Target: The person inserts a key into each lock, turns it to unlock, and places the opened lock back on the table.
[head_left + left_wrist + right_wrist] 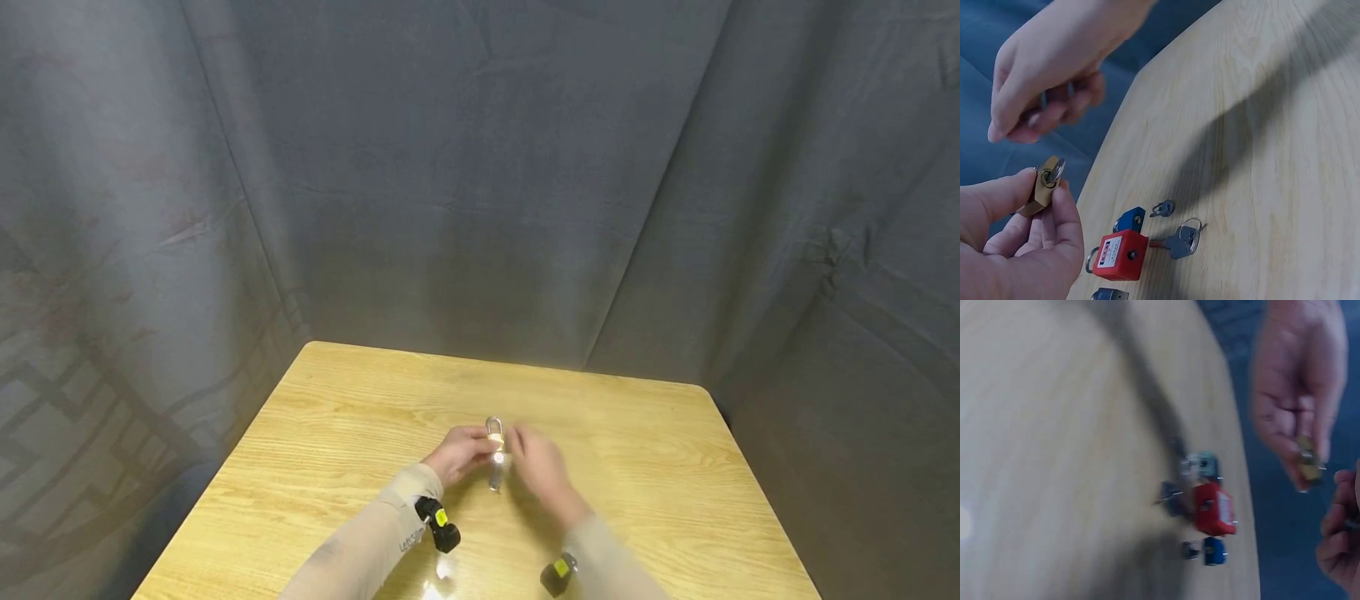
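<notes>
One brass padlock pinched in left hand; right hand curled just above, contents unclear. One red padlock, keys beside, on table.

The person is wearing beige long sleeves, printed lettering on the left, and black-and-yellow wrist cameras.

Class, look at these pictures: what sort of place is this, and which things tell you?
Probably a staged recording booth, not a home or workshop: grey cloth backdrop hangs all round a bare wooden table, and wrist-worn cameras film hands handling a brass padlock.
</notes>
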Demonstrator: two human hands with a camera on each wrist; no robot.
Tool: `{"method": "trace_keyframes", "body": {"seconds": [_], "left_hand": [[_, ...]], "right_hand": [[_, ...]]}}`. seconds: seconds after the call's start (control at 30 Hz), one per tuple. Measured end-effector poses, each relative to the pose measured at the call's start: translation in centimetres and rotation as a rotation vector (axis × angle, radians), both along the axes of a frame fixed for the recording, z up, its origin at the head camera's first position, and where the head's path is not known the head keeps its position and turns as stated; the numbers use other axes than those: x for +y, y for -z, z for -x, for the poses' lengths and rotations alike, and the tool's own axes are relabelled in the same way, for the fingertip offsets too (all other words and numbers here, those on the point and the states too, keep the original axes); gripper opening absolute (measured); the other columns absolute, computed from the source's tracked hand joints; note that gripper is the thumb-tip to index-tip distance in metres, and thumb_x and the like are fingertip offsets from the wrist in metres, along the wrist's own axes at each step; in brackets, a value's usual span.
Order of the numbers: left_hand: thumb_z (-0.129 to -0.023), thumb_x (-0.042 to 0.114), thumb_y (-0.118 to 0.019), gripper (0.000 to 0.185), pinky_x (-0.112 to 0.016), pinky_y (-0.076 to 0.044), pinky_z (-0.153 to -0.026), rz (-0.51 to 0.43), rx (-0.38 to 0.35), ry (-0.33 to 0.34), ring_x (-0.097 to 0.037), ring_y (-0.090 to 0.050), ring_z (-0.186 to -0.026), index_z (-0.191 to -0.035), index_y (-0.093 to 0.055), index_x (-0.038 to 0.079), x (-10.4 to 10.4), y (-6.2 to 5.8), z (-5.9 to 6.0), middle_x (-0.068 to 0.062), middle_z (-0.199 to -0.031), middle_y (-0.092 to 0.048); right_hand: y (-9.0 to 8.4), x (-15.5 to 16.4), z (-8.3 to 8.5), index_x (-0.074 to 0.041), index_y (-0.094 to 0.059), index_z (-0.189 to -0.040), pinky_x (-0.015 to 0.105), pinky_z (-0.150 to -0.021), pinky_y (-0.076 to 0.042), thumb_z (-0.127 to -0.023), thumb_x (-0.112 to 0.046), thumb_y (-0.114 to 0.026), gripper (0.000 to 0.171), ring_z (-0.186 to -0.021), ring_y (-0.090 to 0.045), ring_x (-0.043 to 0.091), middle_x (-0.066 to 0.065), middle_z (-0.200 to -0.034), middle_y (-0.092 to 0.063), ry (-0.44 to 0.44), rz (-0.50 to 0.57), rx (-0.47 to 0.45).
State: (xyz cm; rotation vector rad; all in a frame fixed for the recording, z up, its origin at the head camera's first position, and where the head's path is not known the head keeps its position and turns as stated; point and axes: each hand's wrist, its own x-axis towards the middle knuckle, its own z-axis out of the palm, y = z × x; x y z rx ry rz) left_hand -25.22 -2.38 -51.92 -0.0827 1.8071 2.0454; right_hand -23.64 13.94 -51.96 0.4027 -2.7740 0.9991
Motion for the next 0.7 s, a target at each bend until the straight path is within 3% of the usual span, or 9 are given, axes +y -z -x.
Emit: {"method": "trace_keyframes", "body": {"seconds": [0.07, 0.17, 0.23, 0.3, 0.37, 0.53, 0.7], "left_hand": [[-0.086, 0.001, -0.065, 0.034, -0.028, -0.056, -0.085, 0.014, 0.007, 0.013, -0.011, -0.060, -0.080, -0.118, -0.059, -0.010, 0.1, 0.2, 0.0, -0.007, -0.098, -0.063], [-0.086, 0.001, -0.065, 0.033, -0.028, -0.056, -0.084, 0.019, 0.011, 0.028, -0.012, -0.058, -0.079, -0.116, -0.059, -0.011, 0.3, 0.3, -0.1, -0.005, -0.096, -0.060], [-0.086, 0.001, -0.065, 0.032, -0.029, -0.056, -0.085, 0.013, 0.014, 0.036, -0.012, -0.058, -0.079, -0.114, -0.059, -0.012, 0.4, 0.3, -0.1, -0.005, -0.096, -0.058], [-0.086, 0.000, -0.065, 0.031, -0.031, -0.056, -0.086, 0.004, 0.015, 0.042, -0.013, -0.058, -0.079, -0.113, -0.059, -0.012, 0.5, 0.2, -0.1, -0.006, -0.097, -0.057], [-0.086, 0.000, -0.065, 0.030, -0.031, -0.056, -0.087, -0.001, 0.016, 0.049, -0.013, -0.059, -0.080, -0.113, -0.059, -0.013, 0.5, 0.1, -0.3, -0.008, -0.100, -0.057], [-0.087, 0.000, -0.064, 0.032, -0.028, -0.056, -0.085, 0.014, 0.006, 0.064, -0.012, -0.060, -0.080, -0.115, -0.058, -0.013, 0.6, 0.1, -0.6, -0.011, -0.104, -0.060], [-0.087, -0.002, -0.063, 0.033, -0.025, -0.057, -0.082, 0.005, 0.018, 0.072, -0.010, -0.060, -0.078, -0.117, -0.058, -0.014, 0.8, 0.1, -0.5, -0.015, -0.107, -0.064]], "right_hand": [[-0.6, 0.2, 0.9, -0.009, -0.061, -0.097, 0.021, -0.048, -0.045, -0.104, -0.029, -0.043, 0.028, -0.057, -0.049, 0.008, -0.003, -0.071, -0.056, 0.034, 0.071, -0.048], [-1.6, 0.2, 2.2, -0.007, -0.063, -0.109, 0.033, -0.068, -0.056, -0.102, -0.028, -0.047, 0.027, -0.079, -0.062, 0.019, 0.006, -0.092, -0.066, 0.057, 0.170, -0.134], [-2.2, 0.0, 3.0, -0.006, -0.064, -0.113, 0.042, -0.083, -0.056, -0.101, -0.028, -0.049, 0.029, -0.096, -0.064, 0.027, 0.011, -0.106, -0.068, 0.048, 0.204, -0.197], [-2.7, -0.2, 3.6, -0.004, -0.065, -0.114, 0.047, -0.090, -0.054, -0.100, -0.025, -0.050, 0.029, -0.104, -0.063, 0.031, 0.015, -0.113, -0.067, 0.028, 0.210, -0.259], [-2.9, -0.4, 4.0, -0.003, -0.065, -0.113, 0.044, -0.087, -0.055, -0.099, -0.022, -0.051, 0.028, -0.101, -0.064, 0.029, 0.015, -0.112, -0.068, -0.002, 0.191, -0.311], [-2.9, -1.0, 4.2, 0.001, -0.066, -0.112, 0.025, -0.056, -0.053, -0.098, -0.014, -0.051, 0.026, -0.067, -0.060, 0.019, 0.010, -0.084, -0.068, -0.055, 0.191, -0.413], [-3.1, -1.5, 4.0, 0.003, -0.069, -0.097, 0.020, -0.045, -0.045, -0.096, -0.014, -0.053, 0.024, -0.050, -0.050, 0.013, 0.004, -0.062, -0.057, -0.053, 0.174, -0.397]]}}
